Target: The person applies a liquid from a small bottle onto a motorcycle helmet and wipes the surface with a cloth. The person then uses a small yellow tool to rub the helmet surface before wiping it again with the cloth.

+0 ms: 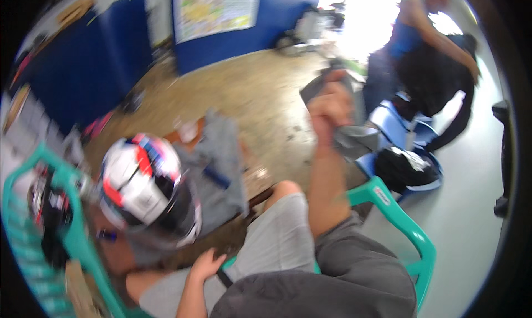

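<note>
My right hand [331,104] is raised in front of me, smeared by motion, its fingers closed on a grey cloth [357,142] that hangs on both sides of the fist. Low on my grey shorts [277,237] rests my left hand [206,265], thumb and fingers apart, with nothing in it. A white, red and blue motorcycle helmet [145,190] with a dark visor sits ahead and to the left. It stands by a low table partly covered with another grey cloth [219,151], on which lies a small dark blue object [216,176].
Green plastic chair arms [402,218] curve at my right; another green chair [55,251] holding items stands at left. A co-worker [426,52] bends over blue tubs [432,174], one with dark cloth [407,171] in it. Blue panels [83,63] stand behind.
</note>
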Demonstrator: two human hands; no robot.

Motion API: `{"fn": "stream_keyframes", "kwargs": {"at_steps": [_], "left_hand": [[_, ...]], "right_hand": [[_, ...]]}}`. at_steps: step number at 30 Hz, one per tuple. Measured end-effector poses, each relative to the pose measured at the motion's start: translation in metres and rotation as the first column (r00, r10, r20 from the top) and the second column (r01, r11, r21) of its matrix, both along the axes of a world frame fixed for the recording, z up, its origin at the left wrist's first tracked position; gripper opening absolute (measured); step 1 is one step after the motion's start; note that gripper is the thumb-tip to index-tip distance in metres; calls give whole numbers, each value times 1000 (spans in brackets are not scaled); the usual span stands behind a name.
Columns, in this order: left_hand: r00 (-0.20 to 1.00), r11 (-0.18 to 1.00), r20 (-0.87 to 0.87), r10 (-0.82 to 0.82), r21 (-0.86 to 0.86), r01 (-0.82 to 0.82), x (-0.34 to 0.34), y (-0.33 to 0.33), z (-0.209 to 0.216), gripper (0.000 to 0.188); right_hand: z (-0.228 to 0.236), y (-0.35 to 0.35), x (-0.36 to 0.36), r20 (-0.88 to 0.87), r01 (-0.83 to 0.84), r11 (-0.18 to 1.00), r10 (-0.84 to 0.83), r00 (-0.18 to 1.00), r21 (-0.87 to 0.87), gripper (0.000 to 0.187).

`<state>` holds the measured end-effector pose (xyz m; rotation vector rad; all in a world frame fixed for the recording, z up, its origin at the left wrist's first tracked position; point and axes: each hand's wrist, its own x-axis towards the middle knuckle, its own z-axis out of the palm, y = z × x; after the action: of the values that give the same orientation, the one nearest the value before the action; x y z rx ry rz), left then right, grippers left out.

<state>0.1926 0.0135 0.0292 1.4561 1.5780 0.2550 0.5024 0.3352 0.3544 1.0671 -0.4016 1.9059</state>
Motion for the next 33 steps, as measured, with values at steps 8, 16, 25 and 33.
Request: {"fn": "stream_keyframes", "kwargs": {"at_steps": [8, 16, 25, 33], "left_hand": [[1000, 996, -10, -5, -93, 4, 4, 0, 4, 72], [962, 990, 238, 134, -65, -122, 5, -1, 40, 68], [943, 375, 108, 315, 898, -228, 37, 1, 188, 118], [960, 879, 271, -71, 473, -69, -1, -3, 256, 62]], "right_hand": [[24, -55, -33, 567, 468, 320, -447, -692, 823, 43], [-19, -45, -47, 205, 193, 78, -524, -826, 978, 19], [-37, -158, -55, 39, -510, 176, -963, -267, 842, 25], [-80, -182, -55, 271, -63, 264, -943, 193, 962, 31]]}}
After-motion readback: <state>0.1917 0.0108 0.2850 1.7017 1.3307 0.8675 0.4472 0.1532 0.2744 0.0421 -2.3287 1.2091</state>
